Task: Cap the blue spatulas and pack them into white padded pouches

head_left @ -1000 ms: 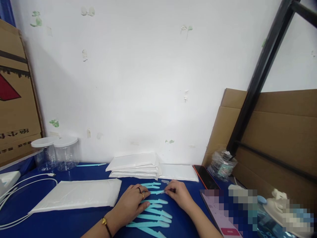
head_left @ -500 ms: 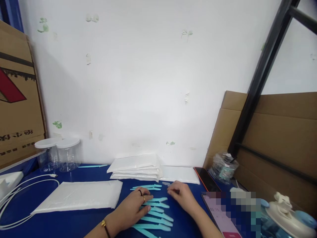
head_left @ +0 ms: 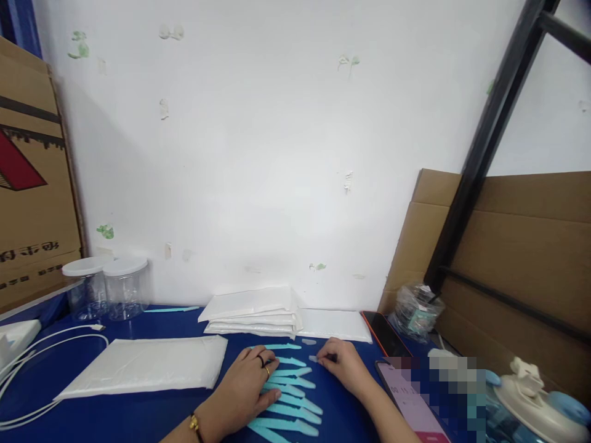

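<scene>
Several slim turquoise plastic tools (head_left: 298, 403) lie in a fanned row on the blue table. My left hand (head_left: 252, 384) rests over their left ends with its fingers apart, touching them. To the right, my right hand (head_left: 340, 363) pinches a small translucent piece (head_left: 313, 358) between thumb and fingers, near the tip of one turquoise tool. Another small translucent piece (head_left: 309, 341) lies just behind it on the table.
White packets (head_left: 252, 307) are stacked against the wall, and a larger one (head_left: 152, 366) lies at left. Two clear jars (head_left: 127, 289) and a white cable (head_left: 28, 369) stand farther left. Phones (head_left: 388, 335), a wrapped cup (head_left: 418, 311) and a bottle (head_left: 535, 406) are at right.
The turquoise tools at the back have spread apart, one moving nearer me with my left hand. My right hand has shifted slightly right, and a translucent piece now shows at its fingertips.
</scene>
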### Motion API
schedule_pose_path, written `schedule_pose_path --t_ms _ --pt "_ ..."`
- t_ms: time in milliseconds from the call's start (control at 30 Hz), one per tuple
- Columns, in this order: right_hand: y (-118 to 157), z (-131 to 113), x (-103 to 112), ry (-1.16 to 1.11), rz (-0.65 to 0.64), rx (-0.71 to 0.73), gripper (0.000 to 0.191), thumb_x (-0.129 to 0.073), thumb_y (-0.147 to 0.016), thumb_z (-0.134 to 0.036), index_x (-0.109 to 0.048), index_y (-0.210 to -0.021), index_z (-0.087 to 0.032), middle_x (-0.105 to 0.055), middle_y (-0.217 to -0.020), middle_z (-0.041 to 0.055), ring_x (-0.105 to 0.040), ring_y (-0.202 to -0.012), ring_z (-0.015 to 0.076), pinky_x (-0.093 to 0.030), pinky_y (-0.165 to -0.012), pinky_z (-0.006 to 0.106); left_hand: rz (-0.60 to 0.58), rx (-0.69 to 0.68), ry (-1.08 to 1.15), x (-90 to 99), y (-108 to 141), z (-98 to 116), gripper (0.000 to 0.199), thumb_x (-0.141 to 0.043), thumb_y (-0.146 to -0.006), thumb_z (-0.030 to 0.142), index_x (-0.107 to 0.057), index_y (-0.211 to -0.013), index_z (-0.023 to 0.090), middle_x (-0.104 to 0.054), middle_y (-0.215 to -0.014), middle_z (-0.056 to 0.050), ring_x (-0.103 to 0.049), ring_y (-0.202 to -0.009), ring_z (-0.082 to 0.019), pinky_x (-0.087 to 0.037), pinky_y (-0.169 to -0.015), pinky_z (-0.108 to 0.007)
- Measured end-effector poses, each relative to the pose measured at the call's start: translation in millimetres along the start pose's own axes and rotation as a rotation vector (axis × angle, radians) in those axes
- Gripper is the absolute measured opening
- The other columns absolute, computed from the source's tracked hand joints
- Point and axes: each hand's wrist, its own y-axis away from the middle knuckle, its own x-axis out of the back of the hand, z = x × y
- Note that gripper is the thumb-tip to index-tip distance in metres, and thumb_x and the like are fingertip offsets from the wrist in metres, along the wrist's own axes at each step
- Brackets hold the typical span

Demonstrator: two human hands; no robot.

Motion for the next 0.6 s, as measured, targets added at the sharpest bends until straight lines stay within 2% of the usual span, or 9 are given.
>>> schedule_pose_path --t_ms 167,400,600 --pt "3.8 -7.1 -4.4 -0.041 -0.005 -0.026 0.012 -0.061 -0.071 -0.015 -0.072 -0.072 -0.02 -0.064 -0.073 0.0019 -0.058 -0.066 0.0144 -0.043 -0.06 0.022 -0.01 0.006 0.046 0.8 -0.4 7.7 0.046 -0.052 -0.082 0.05 -0.052 -0.122 0.028 -0.055 -0.119 -0.004 -0.048 -0.107 -0.025 -0.037 -0.092 -0.037" --pt "5.4 -7.7 -4.8 -0.07 -0.026 -0.019 0.011 -0.062 -0.071 -0.015 -0.071 -0.071 -0.02 -0.062 -0.071 0.0011 -0.057 -0.063 0.0129 -0.042 -0.057 0.021 -0.041 0.04 0.057 1.3 -1.5 8.8 0.051 -0.053 -0.081 0.05 -0.049 -0.127 0.027 -0.053 -0.122 -0.006 -0.047 -0.111 -0.027 -0.038 -0.094 -0.04" --pt "3.7 -12.9 -11.3 -0.111 -0.022 0.004 0.012 -0.062 -0.071 -0.013 -0.072 -0.071 -0.02 -0.061 -0.072 0.0012 -0.057 -0.064 0.0128 -0.042 -0.058 0.021 -0.06 -0.018 0.151 -4.2 -0.3 6.8 0.054 -0.053 -0.081 0.048 -0.046 -0.13 0.026 -0.05 -0.125 -0.007 -0.045 -0.113 -0.025 -0.039 -0.097 -0.037"
